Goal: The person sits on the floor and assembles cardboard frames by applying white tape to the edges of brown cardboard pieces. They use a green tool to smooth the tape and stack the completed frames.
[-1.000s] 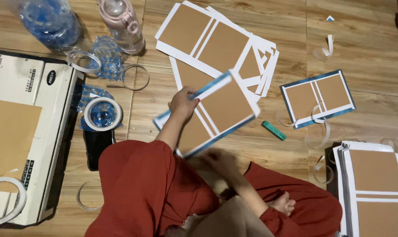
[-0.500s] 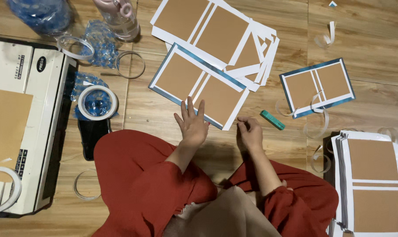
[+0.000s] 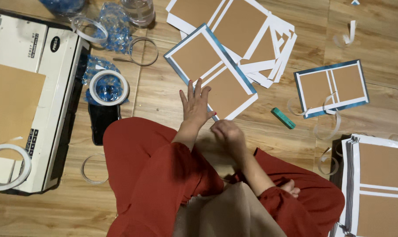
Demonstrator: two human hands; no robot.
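Card: brown card with blue edge [image 3: 210,72] lies flat on the wood floor [image 3: 172,101].
Left hand [image 3: 195,104]: fingers spread, flat on the card's near edge.
Right hand [image 3: 225,132]: curled, blurry, just below the card; grip unclear.
Pile: more cards [image 3: 247,30] just behind the card.

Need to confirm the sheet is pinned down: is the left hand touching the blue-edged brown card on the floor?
Touching. The head view shows the left hand lying flat, fingers spread, on the lower part of the blue-edged card, with no gap visible.
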